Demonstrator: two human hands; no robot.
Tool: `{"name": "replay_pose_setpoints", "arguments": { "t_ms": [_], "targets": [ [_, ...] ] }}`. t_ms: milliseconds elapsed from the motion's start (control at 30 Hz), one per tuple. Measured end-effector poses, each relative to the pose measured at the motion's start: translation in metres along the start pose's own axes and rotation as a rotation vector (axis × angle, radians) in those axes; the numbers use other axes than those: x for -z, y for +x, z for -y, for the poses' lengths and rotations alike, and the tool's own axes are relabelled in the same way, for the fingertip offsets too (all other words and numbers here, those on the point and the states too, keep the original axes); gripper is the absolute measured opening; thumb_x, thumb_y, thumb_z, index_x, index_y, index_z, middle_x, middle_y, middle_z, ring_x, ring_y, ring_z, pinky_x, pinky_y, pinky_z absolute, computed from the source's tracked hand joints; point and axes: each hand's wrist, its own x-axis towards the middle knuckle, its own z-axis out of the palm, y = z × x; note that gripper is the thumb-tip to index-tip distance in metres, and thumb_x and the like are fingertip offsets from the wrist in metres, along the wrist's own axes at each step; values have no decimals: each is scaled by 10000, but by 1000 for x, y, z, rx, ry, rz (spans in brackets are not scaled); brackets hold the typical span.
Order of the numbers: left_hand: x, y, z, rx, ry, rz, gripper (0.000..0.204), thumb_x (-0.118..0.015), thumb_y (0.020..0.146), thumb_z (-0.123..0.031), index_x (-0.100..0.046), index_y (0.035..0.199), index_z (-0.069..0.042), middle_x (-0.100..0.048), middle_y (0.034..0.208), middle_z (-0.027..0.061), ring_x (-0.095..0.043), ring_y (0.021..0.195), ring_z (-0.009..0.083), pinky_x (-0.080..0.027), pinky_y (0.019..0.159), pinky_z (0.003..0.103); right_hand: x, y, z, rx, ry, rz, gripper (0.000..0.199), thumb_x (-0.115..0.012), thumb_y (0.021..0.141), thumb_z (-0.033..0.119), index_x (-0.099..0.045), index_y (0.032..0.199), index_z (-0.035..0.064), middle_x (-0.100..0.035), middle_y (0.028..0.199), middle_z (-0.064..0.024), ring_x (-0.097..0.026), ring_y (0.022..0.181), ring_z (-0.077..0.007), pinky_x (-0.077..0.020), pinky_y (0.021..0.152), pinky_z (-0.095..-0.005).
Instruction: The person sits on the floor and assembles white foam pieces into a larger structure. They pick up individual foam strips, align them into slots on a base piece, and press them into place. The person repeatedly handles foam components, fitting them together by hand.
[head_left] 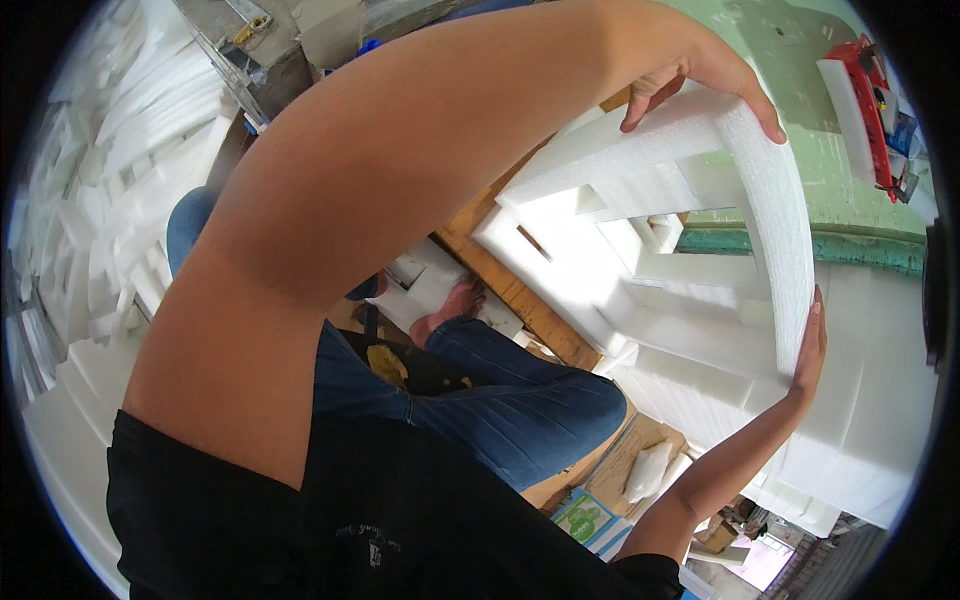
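A white foam frame [785, 215], box-like with rectangular openings, stands on the right above a wooden edge. My left hand [690, 65] reaches across the top of the view and is closed on the frame's upper corner, its fingers spread over the two sides of that corner. At the frame's lower right corner my right hand [812, 345] holds the outer side, fingers lying along the foam; its thumb is hidden. Inside the frame, foam walls and a slotted white foam piece [535, 240] show.
A green work surface [700, 20] lies behind the frame, with a red tool or holder [868, 110] at the far right. White foam sheets [880, 380] are stacked at right, more foam pieces [130, 130] at left. A wooden board edge [540, 320] runs beside my knee.
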Motion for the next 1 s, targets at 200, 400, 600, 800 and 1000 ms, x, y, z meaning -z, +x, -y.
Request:
{"name": "replay_pose_setpoints", "arguments": {
  "t_ms": [200, 400, 600, 800, 1000],
  "targets": [
    [4, -10, 4, -96, 13, 81, 1137, -759, 844, -565, -162, 1662, -47, -29, 1667, 399, -64, 1532, 607, -215, 1150, 767, -2, -3, 11, 14, -8, -4, 696, -430, 1084, 544, -453, 1580, 56, -480, 1598, -113, -418, 1472, -242, -248, 1233, -335],
    [5, 16, -3, 5, -16, 77, 1110, -753, 861, -543, -173, 1652, -24, -56, 1663, 398, -75, 1530, 606, -215, 1135, 781, 1, 2, 0, -12, -21, -4, 698, -422, 1082, 562, -455, 1585, 79, -486, 1595, -111, -418, 1474, -245, -249, 1232, -337],
    [5, 0, 0, -31, -24, 164, 1087, -777, 857, -515, -208, 1641, -22, -128, 1649, 399, -107, 1523, 606, -213, 1129, 785, -5, 1, 5, 3, -68, -37, 702, -431, 1079, 555, -458, 1580, 65, -489, 1589, -125, -429, 1466, -247, -256, 1226, -336],
    [1, -21, 3, -112, 54, 147, 1051, -768, 865, -508, -232, 1637, -38, -161, 1644, 393, -189, 1504, 601, -239, 1132, 775, -4, -5, 9, 29, 2, -17, 691, -443, 1078, 541, -469, 1572, 58, -509, 1570, -130, -443, 1452, -242, -264, 1222, -336],
    [-4, -22, 6, -173, 75, 150, 1032, -735, 881, -551, -240, 1635, -48, -227, 1608, 401, -264, 1471, 598, -297, 1101, 782, 1, 2, -8, 77, -45, -27, 701, -480, 1064, 542, -496, 1548, 36, -520, 1566, -138, -457, 1444, -253, -286, 1216, -343]
  ]
}}
